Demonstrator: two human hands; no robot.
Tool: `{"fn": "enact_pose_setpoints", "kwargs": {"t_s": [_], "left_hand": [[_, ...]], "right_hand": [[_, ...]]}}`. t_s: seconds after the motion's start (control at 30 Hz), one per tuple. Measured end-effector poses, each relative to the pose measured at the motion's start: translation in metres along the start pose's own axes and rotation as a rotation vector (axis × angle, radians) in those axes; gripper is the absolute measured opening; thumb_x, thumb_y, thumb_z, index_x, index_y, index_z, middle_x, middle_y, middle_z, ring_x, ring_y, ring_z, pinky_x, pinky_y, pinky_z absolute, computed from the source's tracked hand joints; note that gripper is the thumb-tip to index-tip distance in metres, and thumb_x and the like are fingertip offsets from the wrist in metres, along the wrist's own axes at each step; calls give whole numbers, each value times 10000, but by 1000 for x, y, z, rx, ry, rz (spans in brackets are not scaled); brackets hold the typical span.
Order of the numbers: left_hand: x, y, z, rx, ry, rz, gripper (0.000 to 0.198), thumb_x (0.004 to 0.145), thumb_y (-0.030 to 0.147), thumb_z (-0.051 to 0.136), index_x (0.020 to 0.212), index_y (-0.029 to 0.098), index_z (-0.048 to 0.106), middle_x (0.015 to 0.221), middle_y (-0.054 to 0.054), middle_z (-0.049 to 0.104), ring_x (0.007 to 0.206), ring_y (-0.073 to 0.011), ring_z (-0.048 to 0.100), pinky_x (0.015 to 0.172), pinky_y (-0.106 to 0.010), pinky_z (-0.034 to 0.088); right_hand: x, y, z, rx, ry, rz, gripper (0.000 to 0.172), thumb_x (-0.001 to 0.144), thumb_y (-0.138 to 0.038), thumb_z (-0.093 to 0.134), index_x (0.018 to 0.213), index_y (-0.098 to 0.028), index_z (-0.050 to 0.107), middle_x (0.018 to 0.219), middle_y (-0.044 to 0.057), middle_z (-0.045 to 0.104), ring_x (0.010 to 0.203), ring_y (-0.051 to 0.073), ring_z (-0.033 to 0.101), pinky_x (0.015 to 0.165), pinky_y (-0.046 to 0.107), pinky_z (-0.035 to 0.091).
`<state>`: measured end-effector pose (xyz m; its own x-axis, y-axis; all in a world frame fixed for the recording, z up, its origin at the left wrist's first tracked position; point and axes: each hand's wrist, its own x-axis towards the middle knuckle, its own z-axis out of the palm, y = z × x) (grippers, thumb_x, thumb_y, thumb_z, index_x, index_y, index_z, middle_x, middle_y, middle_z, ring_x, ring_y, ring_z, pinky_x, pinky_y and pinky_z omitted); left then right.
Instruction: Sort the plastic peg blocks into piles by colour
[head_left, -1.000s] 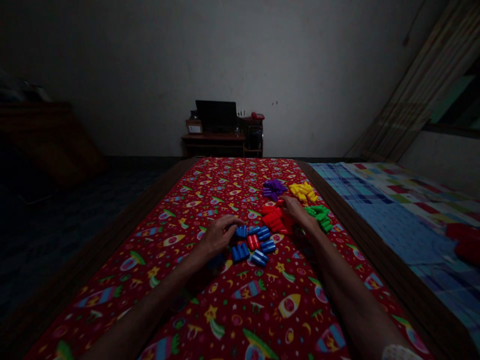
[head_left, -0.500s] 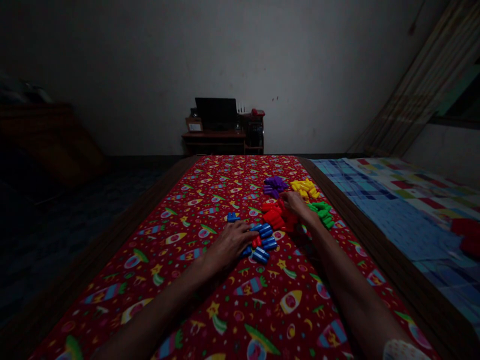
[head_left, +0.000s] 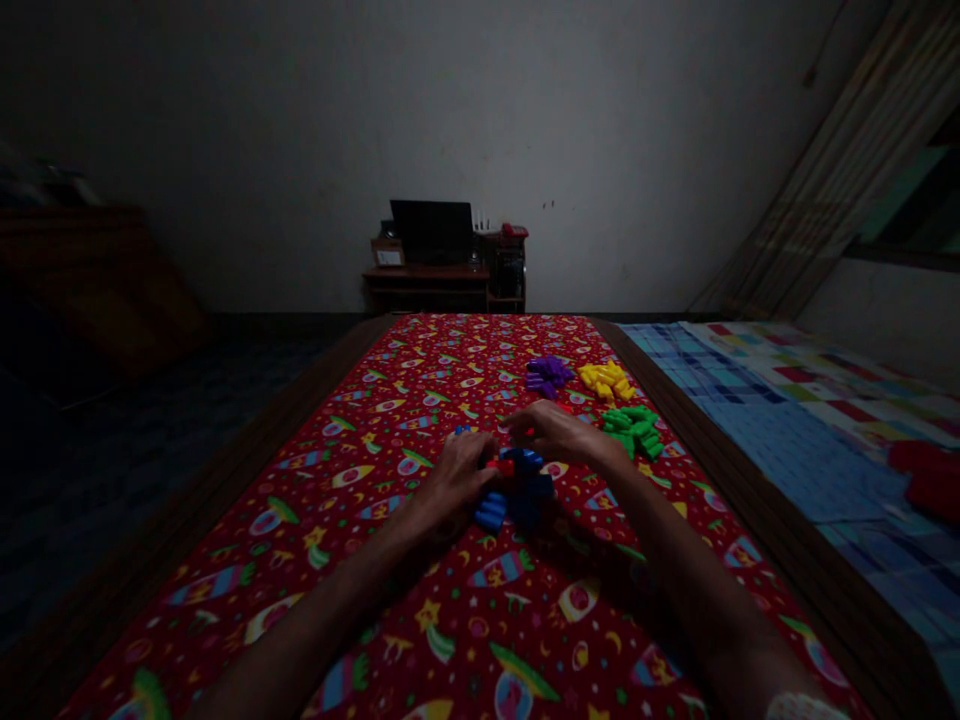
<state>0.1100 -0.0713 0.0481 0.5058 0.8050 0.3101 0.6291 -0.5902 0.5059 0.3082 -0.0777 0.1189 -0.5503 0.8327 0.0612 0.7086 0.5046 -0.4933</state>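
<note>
My left hand (head_left: 459, 475) has its fingers closed on a red block (head_left: 501, 467) at the left of the blue blocks (head_left: 491, 511). Just right of it, my right hand (head_left: 551, 430) reaches over the blue and red blocks with curled fingers; whether it holds anything is hidden. The red pile is mostly covered by this hand. Farther right and back lie a purple pile (head_left: 550, 376), a yellow pile (head_left: 607, 380) and a green pile (head_left: 634, 432).
A red patterned cloth (head_left: 450, 610) covers the long table. Behind it stands a desk (head_left: 427, 272) with a dark monitor (head_left: 431, 230). Along the right side is a bed with a checked cover (head_left: 757, 440).
My right hand has moved left from the red pile towards my left hand. A red block now shows at my left fingertips, above the blue blocks.
</note>
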Motion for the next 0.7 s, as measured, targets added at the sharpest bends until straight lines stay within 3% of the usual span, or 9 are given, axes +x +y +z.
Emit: {"fn": "enact_pose_setpoints", "kwargs": {"t_s": [0.07, 0.2, 0.37, 0.5, 0.6, 0.7], "left_hand": [[2, -1, -7, -93, 98, -60, 78, 731, 245, 594, 798, 212, 569, 804, 6, 645, 753, -175, 596, 715, -303, 476], [1, 0, -18, -238, 210, -118, 115, 722, 280, 622, 786, 211, 556, 776, 18, 645, 717, -158, 622, 693, -287, 522], [-4, 9, -21, -256, 214, 59, 192, 830, 294, 568, 995, 200, 595, 1023, -55, 670, 950, -202, 647, 865, -359, 529], [-5, 32, -5, -75, 71, 296, 338, 913, 325, 500, 1227, 211, 546, 1281, -101, 592, 1219, -236, 515, 1056, -433, 397], [-4, 51, 19, 95, -86, 408, 421, 878, 404, 569, 1266, 242, 542, 1384, -100, 519, 1328, -301, 387, 1117, -545, 259], [-5, 59, 42, 228, -176, 424, 433, 841, 459, 605, 1220, 252, 576, 1348, -93, 542, 1323, -335, 369, 1106, -596, 215]], "right_hand": [[1, -14, 9, -46, -47, -37, 210, 792, -98, 572, 943, -144, 711, 787, 48, 686, 644, 104, 552, 573, 185, 331], [3, -22, 13, -97, 8, -84, 179, 811, -112, 549, 899, -122, 704, 686, 17, 631, 569, 84, 470, 537, 200, 266], [-5, 13, -10, -194, 289, 140, 237, 870, -237, 520, 839, -109, 718, 709, 45, 662, 615, 112, 521, 569, 215, 287], [-15, 48, -8, -321, 434, 406, 354, 927, -316, 447, 860, -111, 728, 789, 102, 706, 715, 158, 602, 631, 230, 337], [-20, 60, 7, -437, 429, 560, 365, 940, -292, 416, 894, -98, 722, 872, 148, 715, 808, 188, 632, 674, 239, 361], [-23, 59, 18, -492, 387, 644, 357, 941, -260, 402, 917, -86, 713, 914, 166, 708, 834, 196, 638, 680, 242, 371]]}}
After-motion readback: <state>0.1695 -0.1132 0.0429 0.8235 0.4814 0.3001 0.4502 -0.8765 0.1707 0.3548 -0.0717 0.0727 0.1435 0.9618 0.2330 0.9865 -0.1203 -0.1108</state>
